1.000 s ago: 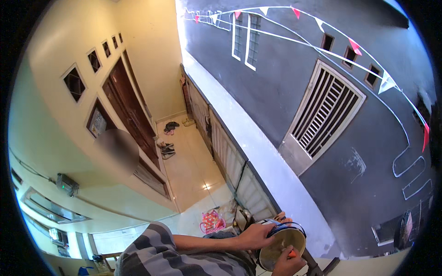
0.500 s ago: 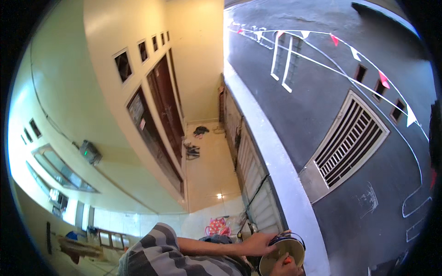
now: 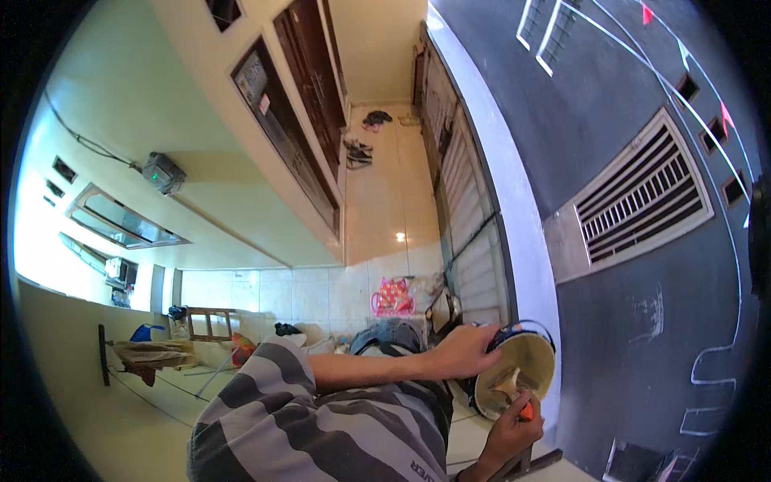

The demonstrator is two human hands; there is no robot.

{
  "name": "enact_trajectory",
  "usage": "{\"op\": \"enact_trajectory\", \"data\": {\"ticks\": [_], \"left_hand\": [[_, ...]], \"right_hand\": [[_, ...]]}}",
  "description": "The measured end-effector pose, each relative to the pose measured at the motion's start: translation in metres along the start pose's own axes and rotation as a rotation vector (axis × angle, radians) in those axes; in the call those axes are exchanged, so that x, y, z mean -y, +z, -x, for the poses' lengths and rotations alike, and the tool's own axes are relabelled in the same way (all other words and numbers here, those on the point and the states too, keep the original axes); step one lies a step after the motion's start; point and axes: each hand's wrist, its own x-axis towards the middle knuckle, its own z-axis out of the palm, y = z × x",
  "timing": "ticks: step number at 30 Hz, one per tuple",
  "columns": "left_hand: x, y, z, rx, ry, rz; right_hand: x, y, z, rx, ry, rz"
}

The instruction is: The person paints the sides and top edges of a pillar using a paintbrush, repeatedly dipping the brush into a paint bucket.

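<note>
A round paint bucket (image 3: 536,361) with a cream-coloured inside and a dark outer rim tilts its mouth toward me. My left hand (image 3: 464,352) grips its left rim, fingers closed over the edge. At the near side of the opening, my right hand (image 3: 512,427) is closed round the orange handle of a paintbrush (image 3: 507,382). The bristles point into the bucket and look pale and wet. How much paint lies in the bucket I cannot tell.
Beyond my left forearm stands a tall gate (image 3: 470,181) beside a pale ledge (image 3: 514,177). A grey wall with a barred window (image 3: 642,197) rises on the right. A red patterned bag (image 3: 393,296) and several shoes (image 3: 359,153) lie on the tiled floor. A wooden ladder-like frame (image 3: 210,323) is at left.
My view has tipped downward, showing more of my striped shirt. My right hand has drawn back toward the bucket's near rim, and the brush's bristles now show.
</note>
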Motion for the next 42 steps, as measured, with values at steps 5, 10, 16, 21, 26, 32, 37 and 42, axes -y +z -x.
{"op": "enact_trajectory", "data": {"ticks": [5,10,16,21,26,32,37,42], "left_hand": [[0.006,0.007,-0.01,0.039,0.02,0.034],[0.01,0.017,-0.026,0.156,-0.033,0.037],[0.024,0.031,-0.04,0.195,-0.04,0.084],[0.02,0.026,-0.049,0.289,-0.144,0.137],[0.018,0.021,-0.058,0.286,-0.064,0.065],[0.008,0.018,-0.076,0.348,-0.087,0.029],[0.002,0.041,-0.088,0.458,0.012,0.084],[-0.016,0.071,-0.083,0.532,-0.001,0.319]], "right_hand": [[0.008,-0.012,0.015,-0.112,0.155,-0.189],[0.02,-0.019,0.023,-0.14,0.249,-0.13],[0.009,-0.009,0.031,-0.167,0.291,-0.089],[0.017,-0.005,0.021,-0.202,0.334,-0.118],[0.02,-0.011,0.02,-0.209,0.398,-0.114],[0.026,-0.008,0.013,-0.294,0.42,-0.152],[0.028,-0.011,0.026,-0.502,0.55,-0.156],[0.008,-0.008,0.046,-0.767,0.742,-0.348]]}}
